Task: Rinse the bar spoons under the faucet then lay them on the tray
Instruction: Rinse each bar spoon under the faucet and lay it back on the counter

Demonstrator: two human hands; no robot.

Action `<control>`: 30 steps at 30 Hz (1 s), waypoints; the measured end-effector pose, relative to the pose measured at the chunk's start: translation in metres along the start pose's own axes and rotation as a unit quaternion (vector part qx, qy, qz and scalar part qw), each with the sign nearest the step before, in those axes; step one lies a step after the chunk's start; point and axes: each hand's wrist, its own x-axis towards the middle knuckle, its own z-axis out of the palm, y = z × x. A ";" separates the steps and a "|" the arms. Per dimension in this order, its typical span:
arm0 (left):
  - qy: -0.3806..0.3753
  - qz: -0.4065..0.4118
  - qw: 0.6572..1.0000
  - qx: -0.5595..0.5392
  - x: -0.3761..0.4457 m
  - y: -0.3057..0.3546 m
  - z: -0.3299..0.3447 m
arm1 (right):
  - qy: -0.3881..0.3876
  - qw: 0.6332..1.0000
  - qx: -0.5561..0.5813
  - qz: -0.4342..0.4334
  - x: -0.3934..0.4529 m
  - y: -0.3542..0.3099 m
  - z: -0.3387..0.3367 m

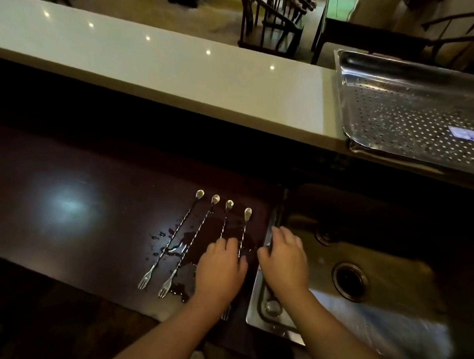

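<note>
Four bar spoons (205,241) lay side by side on the dark surface (70,180), bowls far, fork ends near, in a patch of spilled water. Likely light, stiff, thin twisted metal, and slippery when wet; best pinched mid-stem, or slid to the edge to lift. Left hand (221,269) rested over the two rightmost spoons, fingers (225,243) loosely curled on the stems, touching, no clear pinch yet. Right hand (284,260) lay on the sink (395,269) rim just beside the spoons, fingers relaxed, holding nothing visible. Perforated tray (350,103) sat well apart, upper right. Faucet not seen.
</note>
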 end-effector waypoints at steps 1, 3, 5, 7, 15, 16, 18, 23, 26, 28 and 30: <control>-0.029 -0.010 1.000 -0.005 0.003 -0.001 0.000 | -0.004 1.000 0.004 0.005 0.004 -0.005 0.003; -0.081 -0.026 0.996 -0.013 0.008 -0.003 0.001 | -0.014 0.999 0.022 0.026 0.011 -0.015 0.008; -0.116 -0.032 0.993 -0.013 0.012 -0.006 0.002 | -0.034 0.997 0.047 0.053 0.018 -0.023 0.013; -0.141 -0.035 0.989 -0.012 0.017 -0.009 0.004 | -0.057 0.992 0.078 0.084 0.026 -0.030 0.017; -0.180 -0.039 0.983 -0.013 0.030 -0.010 0.006 | -0.097 0.973 0.102 0.183 0.051 -0.044 0.032; -0.183 -0.039 0.982 -0.011 0.030 -0.010 0.006 | -0.102 0.970 0.104 0.194 0.054 -0.047 0.032; -0.188 -0.037 0.982 -0.006 0.031 -0.010 0.006 | -0.120 0.965 0.099 0.211 0.057 -0.052 0.031; -0.188 -0.033 0.982 -0.015 0.032 -0.010 0.006 | -0.137 0.959 0.098 0.229 0.062 -0.058 0.029; -0.185 -0.030 0.982 -0.022 0.033 -0.011 0.006 | -0.143 0.947 0.139 0.253 0.062 -0.057 0.029; -0.184 -0.030 0.982 -0.025 0.033 -0.012 0.006 | -0.142 0.940 0.170 0.261 0.060 -0.057 0.028; -0.181 -0.036 0.982 -0.029 0.033 -0.013 0.005 | -0.136 0.937 0.186 0.261 0.058 -0.057 0.028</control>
